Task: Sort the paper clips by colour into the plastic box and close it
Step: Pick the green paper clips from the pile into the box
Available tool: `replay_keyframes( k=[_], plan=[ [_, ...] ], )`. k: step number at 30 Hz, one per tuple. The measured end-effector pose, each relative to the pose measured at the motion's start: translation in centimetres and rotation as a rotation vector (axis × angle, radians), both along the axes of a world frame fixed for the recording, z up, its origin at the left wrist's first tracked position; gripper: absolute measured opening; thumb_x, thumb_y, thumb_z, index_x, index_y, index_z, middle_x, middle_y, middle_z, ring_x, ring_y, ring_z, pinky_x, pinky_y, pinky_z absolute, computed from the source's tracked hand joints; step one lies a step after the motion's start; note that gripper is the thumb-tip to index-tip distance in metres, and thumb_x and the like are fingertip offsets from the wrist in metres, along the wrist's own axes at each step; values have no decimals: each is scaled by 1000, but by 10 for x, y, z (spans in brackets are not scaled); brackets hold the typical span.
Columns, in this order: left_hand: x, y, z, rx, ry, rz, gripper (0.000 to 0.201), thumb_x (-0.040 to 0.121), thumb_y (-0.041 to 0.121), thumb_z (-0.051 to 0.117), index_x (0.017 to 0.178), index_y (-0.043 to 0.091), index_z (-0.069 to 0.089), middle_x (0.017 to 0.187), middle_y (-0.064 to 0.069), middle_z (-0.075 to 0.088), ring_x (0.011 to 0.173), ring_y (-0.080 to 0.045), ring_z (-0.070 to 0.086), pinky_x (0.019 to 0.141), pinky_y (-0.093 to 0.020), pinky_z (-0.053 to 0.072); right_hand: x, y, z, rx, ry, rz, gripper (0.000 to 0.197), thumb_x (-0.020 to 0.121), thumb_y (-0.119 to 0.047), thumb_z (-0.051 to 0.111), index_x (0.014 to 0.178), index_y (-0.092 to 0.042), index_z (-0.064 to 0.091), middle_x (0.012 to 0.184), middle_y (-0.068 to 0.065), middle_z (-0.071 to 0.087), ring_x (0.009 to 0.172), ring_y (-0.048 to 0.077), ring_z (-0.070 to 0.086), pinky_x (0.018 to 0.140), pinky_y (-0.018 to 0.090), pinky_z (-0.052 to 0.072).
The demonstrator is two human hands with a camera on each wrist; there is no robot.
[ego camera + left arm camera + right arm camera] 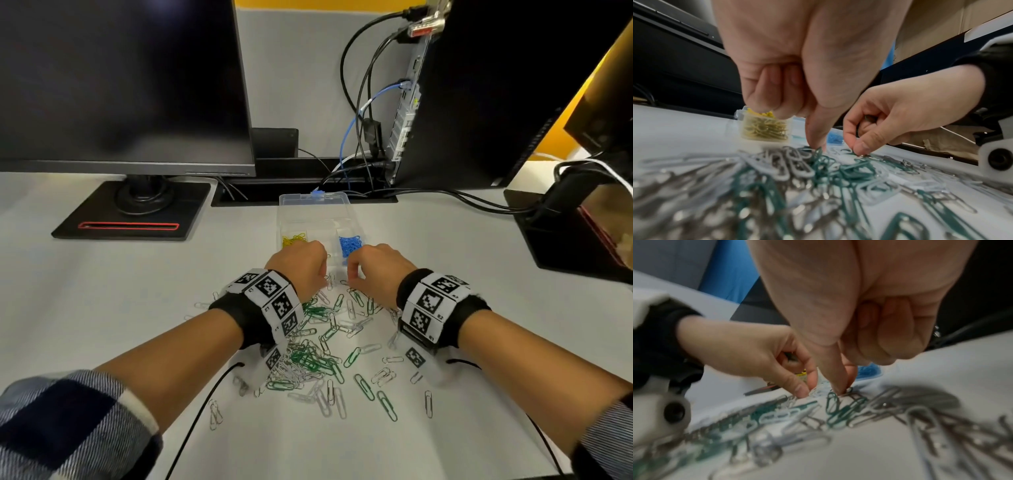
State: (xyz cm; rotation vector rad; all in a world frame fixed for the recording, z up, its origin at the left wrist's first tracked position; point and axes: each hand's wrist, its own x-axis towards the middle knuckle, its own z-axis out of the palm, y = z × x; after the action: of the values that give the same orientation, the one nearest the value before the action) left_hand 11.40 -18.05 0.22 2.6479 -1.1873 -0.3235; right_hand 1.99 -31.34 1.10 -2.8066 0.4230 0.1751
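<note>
The clear plastic box [301,219] lies open behind my hands, with yellow clips [293,239] in its left compartment and blue clips [350,245] in its right. A loose pile of green, white and silver paper clips [325,342] covers the table before it. My left hand [325,279] pinches down into the pile's far edge at a green clip [819,150], its other fingers curled. My right hand [349,279] pinches a green clip [833,400] beside it. Each hand seems to keep a dark green clip tucked in its curled fingers.
A monitor on a black stand [133,212] is at the back left. A computer tower [479,102] with cables [363,120] stands at the back right. Another black stand [575,236] sits at the right, and thin wrist cables [198,414] trail across the near table.
</note>
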Motion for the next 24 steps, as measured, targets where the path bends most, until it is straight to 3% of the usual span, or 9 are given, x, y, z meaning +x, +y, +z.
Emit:
replay_keyframes(
  k=[3,5,8,10,13,16,20,24],
  plan=[
    [2,-2,-1,33,14,19,16,89,20,64,102,9,61,107,-10,59,97,-28,58,81,-36,49,2,-8,-3,81,42,-31,19,89,-13,54,88,1,67,119,4,65,98,25,63,79,29,51],
    [3,-2,-1,46,28,29,18,90,18,62,104,6,61,109,-11,60,97,-29,59,82,-36,50,0,-13,0,120,62,-46,22,89,-14,54,81,0,68,107,7,68,89,24,63,70,24,47],
    [4,-1,0,56,61,23,18,91,18,62,103,4,62,110,-12,61,98,-28,60,86,-38,51,-9,-21,7,179,24,-119,21,93,-23,57,89,-6,70,92,6,63,83,18,56,71,24,42],
    [3,0,1,64,79,13,22,91,21,63,102,2,63,110,-12,61,99,-28,60,88,-39,51,-15,-26,11,320,-21,-203,26,95,-23,55,89,-1,67,83,14,61,69,18,53,61,27,43],
    [2,1,2,87,90,-4,28,91,27,64,102,1,63,108,-14,62,99,-28,60,87,-38,51,-28,-29,17,804,-79,-378,29,94,-19,41,65,-14,40,59,3,33,46,13,25,42,22,24],
    [4,4,6,110,87,-25,33,92,30,64,100,-2,63,107,-14,64,96,-26,61,81,-32,50,-42,-31,20,1412,-91,-492,22,84,-20,34,68,-23,21,58,-5,15,48,10,9,40,20,12],
    [8,8,11,147,66,-33,32,89,31,67,102,1,65,109,-12,61,97,-27,60,81,-34,51,-58,-32,21,1925,-127,-454,15,76,-22,33,62,-19,28,58,-5,13,49,10,10,42,22,12],
    [8,7,9,119,69,-44,30,84,33,72,93,4,68,101,-10,62,89,-23,59,70,-29,45,-66,-33,14,2137,-174,-413,21,79,-19,46,60,-17,36,56,-6,18,48,9,16,41,21,23]
  ],
)
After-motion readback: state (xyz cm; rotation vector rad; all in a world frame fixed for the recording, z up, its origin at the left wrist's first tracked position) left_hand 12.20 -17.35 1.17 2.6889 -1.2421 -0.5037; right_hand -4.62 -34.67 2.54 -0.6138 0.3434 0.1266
